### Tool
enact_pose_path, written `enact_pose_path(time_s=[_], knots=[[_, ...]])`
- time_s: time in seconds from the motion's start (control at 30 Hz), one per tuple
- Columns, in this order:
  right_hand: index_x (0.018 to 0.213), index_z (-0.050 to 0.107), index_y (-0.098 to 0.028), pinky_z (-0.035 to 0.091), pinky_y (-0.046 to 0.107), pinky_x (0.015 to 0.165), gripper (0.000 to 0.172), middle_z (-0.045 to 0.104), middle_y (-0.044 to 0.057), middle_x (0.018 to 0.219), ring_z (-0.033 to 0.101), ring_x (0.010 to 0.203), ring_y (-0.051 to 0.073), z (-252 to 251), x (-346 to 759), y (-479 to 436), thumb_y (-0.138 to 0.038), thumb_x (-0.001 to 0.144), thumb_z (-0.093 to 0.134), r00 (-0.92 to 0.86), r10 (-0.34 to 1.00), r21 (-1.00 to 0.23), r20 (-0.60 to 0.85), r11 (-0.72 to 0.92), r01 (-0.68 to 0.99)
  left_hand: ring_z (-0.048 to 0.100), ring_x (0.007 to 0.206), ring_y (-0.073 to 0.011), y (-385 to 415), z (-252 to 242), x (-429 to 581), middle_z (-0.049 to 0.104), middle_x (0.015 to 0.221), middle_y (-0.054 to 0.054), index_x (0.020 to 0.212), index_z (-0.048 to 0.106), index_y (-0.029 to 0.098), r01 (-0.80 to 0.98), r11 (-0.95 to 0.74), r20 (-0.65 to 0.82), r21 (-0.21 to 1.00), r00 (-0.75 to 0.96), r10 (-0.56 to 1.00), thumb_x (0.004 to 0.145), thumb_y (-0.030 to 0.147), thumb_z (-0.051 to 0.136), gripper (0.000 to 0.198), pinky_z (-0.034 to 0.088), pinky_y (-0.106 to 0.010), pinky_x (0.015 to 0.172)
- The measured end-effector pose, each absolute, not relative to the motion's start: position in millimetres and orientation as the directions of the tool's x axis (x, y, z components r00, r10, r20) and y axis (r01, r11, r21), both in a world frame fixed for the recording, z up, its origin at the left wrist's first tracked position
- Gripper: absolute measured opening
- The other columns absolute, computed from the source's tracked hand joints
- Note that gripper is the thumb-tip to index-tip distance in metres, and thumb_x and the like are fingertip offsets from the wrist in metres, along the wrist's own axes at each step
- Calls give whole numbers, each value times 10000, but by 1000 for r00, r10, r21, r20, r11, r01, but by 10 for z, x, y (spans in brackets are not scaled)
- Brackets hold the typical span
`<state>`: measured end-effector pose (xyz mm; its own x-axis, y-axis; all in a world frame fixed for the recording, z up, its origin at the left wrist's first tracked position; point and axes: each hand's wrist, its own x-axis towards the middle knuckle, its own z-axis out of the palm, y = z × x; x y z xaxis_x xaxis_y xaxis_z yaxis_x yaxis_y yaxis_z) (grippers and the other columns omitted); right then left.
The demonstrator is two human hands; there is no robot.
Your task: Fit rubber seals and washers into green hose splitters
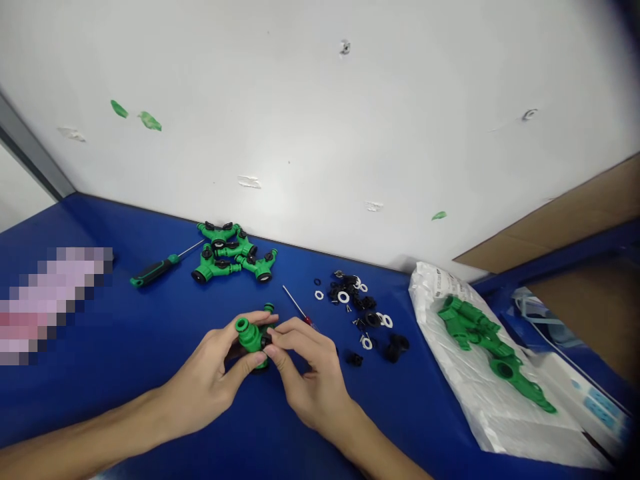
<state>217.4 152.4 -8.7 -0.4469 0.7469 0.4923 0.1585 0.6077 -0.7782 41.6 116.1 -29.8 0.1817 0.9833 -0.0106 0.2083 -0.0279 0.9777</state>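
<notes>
My left hand (219, 363) is wrapped round a green Y-shaped hose connector (248, 335), held just over the blue table. The fingers of my right hand (311, 363) pinch a small black part (265, 341) against the connector's side; it looks like a valve knob, though fingertips cover much of it. Just beyond my right hand lies a thin screwdriver (296, 303) with a red collar, its handle hidden by the hand. Farther back is a cluster of green Y connectors (216, 265) fitted with black knobs.
A green-and-black screwdriver (156, 270) lies left of the cluster. To the right are scattered black fittings (397, 348), white washers (343, 297) and small screws. Bare green connector bodies (473, 323) rest on a white plastic bag (450, 373). A white wall (310, 133) closes off the back.
</notes>
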Motion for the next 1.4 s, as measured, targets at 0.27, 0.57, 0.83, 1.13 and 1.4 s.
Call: enact_pose_path(time_s=[0.27,0.57,0.83,1.13,1.4], knots=[[806,674,-186,555,279,702,89,681,52,815,663,762,162,-68,2176,1519,-161,874,624,-419,836,-906,354,417,67,577,1228,-296,1143,-253,398,612,1358,-83,1335,543,280,257,-67,16,964,197,980,903,300,577,434,472,-449,1044],[945,729,-199,553,269,641,136,715,52,813,659,707,154,66,2281,1604,-117,858,665,-468,735,-775,491,614,150,614,1141,-264,1160,-167,431,633,1281,-80,1355,493,247,27,117,-121,993,271,955,900,390,585,486,545,-384,940],[1028,753,-274,554,264,592,296,642,59,962,640,705,128,64,2360,1611,-63,870,619,-531,666,-761,525,647,59,616,1038,-215,1136,-55,443,677,1116,-46,1278,537,231,-113,214,-162,970,350,923,896,360,605,409,531,-326,872],[957,768,-243,586,304,681,232,654,74,1001,658,798,160,86,2334,1575,-72,824,687,-502,700,-772,509,628,94,616,1015,-218,1157,-91,468,673,1068,-43,1286,529,232,-126,200,-145,972,351,925,900,363,600,414,525,-344,880],[974,754,-233,580,268,645,224,695,52,881,674,734,151,66,2284,1520,-82,829,673,-472,745,-785,472,598,159,635,913,-192,1115,-108,484,685,1037,-52,1314,492,222,-44,142,-120,989,333,935,926,381,553,424,545,-322,819]])
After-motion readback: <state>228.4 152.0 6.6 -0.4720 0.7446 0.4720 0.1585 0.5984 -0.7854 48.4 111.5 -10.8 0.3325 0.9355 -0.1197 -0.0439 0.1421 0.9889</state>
